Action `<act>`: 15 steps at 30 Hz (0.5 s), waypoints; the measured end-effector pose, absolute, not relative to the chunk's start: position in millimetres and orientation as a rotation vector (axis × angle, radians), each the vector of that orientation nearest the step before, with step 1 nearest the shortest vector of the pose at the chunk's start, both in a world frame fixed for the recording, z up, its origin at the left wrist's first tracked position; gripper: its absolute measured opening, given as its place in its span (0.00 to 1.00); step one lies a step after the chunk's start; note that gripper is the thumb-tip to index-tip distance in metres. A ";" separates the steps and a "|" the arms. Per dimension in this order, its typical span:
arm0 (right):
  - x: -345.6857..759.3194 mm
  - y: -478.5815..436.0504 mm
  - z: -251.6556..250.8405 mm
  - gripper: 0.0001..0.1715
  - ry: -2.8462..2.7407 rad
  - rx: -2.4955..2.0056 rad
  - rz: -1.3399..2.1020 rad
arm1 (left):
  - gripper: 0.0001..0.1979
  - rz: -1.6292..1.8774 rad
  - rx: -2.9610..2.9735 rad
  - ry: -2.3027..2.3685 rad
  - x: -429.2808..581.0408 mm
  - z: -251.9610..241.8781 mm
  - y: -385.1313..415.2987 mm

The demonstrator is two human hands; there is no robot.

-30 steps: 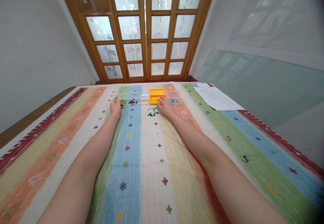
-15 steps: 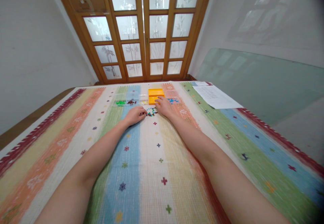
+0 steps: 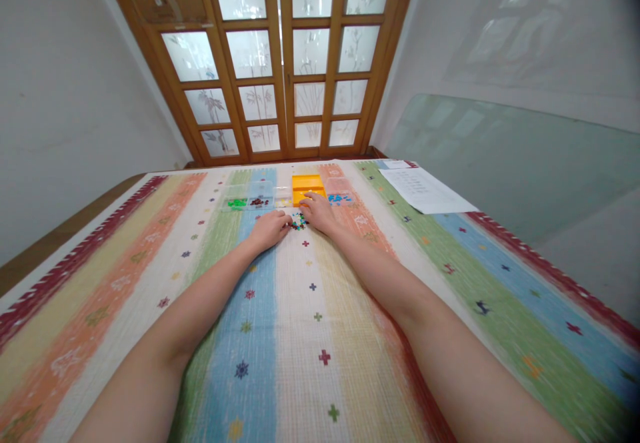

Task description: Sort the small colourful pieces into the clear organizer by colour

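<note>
A small pile of mixed-colour beads [image 3: 299, 221] lies on the tablecloth between my two hands. My left hand [image 3: 271, 229] rests at the pile's left side with fingers curled and tips together; whatever is in them is too small to make out. From the right, my right hand [image 3: 319, 213] reaches over the pile's edge, its fingers apart and bent, just in front of an orange box [image 3: 309, 181] with its lid up. Part of that box is hidden behind the fingers. Beside it, clear boxes hold green pieces [image 3: 237, 203], dark red pieces [image 3: 259, 202] and blue pieces [image 3: 340, 198].
A striped, patterned tablecloth [image 3: 300, 336] covers the table. White paper sheets [image 3: 425, 191] lie at the far right. A wooden door with glass panes [image 3: 310, 99] stands behind the table, and a pale green glass panel [image 3: 500, 156] leans at the right.
My right hand has shifted slightly left and towards me, its fingers drawing closer to the bead pile. The left hand has moved very little.
</note>
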State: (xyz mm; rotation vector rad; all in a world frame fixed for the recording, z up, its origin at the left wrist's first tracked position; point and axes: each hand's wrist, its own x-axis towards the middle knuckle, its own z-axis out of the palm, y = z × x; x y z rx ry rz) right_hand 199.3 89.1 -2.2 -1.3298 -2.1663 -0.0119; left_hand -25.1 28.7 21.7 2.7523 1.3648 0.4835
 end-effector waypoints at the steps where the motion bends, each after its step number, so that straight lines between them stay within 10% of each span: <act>1: 198.3 88.8 -2.0 0.15 -2.162 -1.317 -0.014 | 0.11 0.496 2.746 1.369 -25.9 20.8 29.7; 15: 181.4 67.5 14.5 0.10 -2.525 -0.734 0.125 | 0.06 1.175 2.008 1.629 -78.2 -4.4 74.9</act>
